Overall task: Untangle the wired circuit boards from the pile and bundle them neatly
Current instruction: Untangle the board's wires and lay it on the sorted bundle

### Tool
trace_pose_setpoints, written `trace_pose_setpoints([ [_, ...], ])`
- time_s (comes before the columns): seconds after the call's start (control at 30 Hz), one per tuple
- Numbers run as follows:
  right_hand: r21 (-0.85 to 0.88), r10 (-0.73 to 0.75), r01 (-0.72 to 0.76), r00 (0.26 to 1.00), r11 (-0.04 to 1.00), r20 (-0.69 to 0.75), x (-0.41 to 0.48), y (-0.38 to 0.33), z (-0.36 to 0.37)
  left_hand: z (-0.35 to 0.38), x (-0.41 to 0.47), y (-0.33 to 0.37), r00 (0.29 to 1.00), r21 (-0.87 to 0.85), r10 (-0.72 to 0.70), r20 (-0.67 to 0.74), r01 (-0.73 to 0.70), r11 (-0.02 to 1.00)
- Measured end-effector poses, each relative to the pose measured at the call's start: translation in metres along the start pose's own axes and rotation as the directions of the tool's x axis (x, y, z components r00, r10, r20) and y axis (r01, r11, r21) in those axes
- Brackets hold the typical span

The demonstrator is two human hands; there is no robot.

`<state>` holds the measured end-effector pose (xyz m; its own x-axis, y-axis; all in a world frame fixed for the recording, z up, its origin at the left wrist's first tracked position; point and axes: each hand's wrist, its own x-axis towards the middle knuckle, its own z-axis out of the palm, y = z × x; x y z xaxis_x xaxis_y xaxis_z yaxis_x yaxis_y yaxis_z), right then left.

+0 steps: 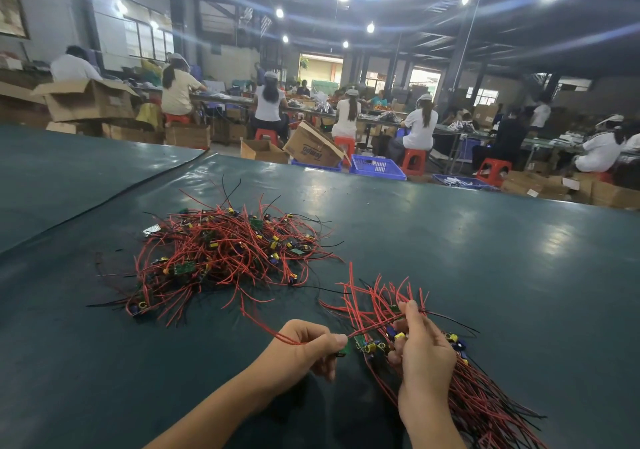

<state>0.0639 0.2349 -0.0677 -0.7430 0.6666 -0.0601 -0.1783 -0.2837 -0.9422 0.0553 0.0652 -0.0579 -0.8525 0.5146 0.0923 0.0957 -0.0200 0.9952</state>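
From the head camera, your left hand (304,346) is closed in a pinch, thumb against forefinger, on a single circuit board (343,347), with that board's red wires looping back over the knuckles toward the pile. Your right hand (420,351) is wrapped around the bundle (467,389) at the point where its boards cluster; the forefinger and thumb are raised and nip a few wires near the top, while the other fingers curl round the mass. The bundle's wires fan up and away above the hand and trail down to the lower right along the green table cover (450,240). The single board sits just beside the bundle's boards, nearly touching them, so you look to be adding it to the gathered set.

As for progress, the bundle holds a fair number of boards with their wires lying roughly one way, though the far ends still splay. The pile (221,251) remains large and thoroughly knotted, well apart from your hands to the upper left, with many boards still buried in it. By that measure, most of the sorting is still ahead, and nothing yet ties the bundle
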Motion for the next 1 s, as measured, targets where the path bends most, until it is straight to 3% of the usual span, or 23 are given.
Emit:
trace_pose_setpoints([
  [0.1, -0.115, 0.007, 0.011, 0.987, 0.993, 0.158, -0.011, 0.0, 0.005, 0.002, 0.002, -0.001, 0.999, 0.012, -0.008, -0.048, 0.008, 1.0],
  [0.2, -0.213, 0.034, 0.061, 0.908, 0.975, 0.417, -0.027, -0.002, 0.014, 0.001, 0.002, 0.001, 0.998, 0.012, -0.017, -0.06, 0.017, 1.0],
  [0.27, -0.232, 0.057, 0.072, 0.86, 0.97, 0.507, -0.036, -0.003, 0.018, 0.001, 0.001, 0.002, 0.999, -0.009, -0.027, -0.041, 0.027, 1.0],
  [0.53, -0.162, -0.108, 0.193, 0.899, 0.968, 0.424, -0.033, -0.003, 0.015, -0.004, 0.005, -0.001, 0.98, -0.163, -0.094, -0.173, 0.065, 0.984],
  [0.67, -0.152, -0.257, 0.371, 0.835, 0.916, 0.487, -0.032, 0.001, 0.014, -0.001, 0.008, -0.005, 0.96, -0.132, -0.092, -0.263, 0.058, 0.989],
  [0.8, -0.164, -0.2, 0.417, 0.699, 0.894, 0.687, -0.036, 0.005, 0.012, -0.006, 0.011, 0.001, 0.933, -0.312, -0.175, -0.314, 0.073, 0.947],
  [0.87, -0.199, -0.165, 0.395, 0.717, 0.897, 0.678, -0.038, 0.007, 0.013, -0.01, 0.013, 0.003, 0.928, -0.365, -0.209, -0.309, 0.087, 0.927],
  [1.0, -0.18, -0.149, 0.289, 0.824, 0.94, 0.546, -0.037, 0.002, 0.016, -0.011, 0.014, 0.002, 0.948, -0.364, -0.213, -0.235, 0.118, 0.924],
])
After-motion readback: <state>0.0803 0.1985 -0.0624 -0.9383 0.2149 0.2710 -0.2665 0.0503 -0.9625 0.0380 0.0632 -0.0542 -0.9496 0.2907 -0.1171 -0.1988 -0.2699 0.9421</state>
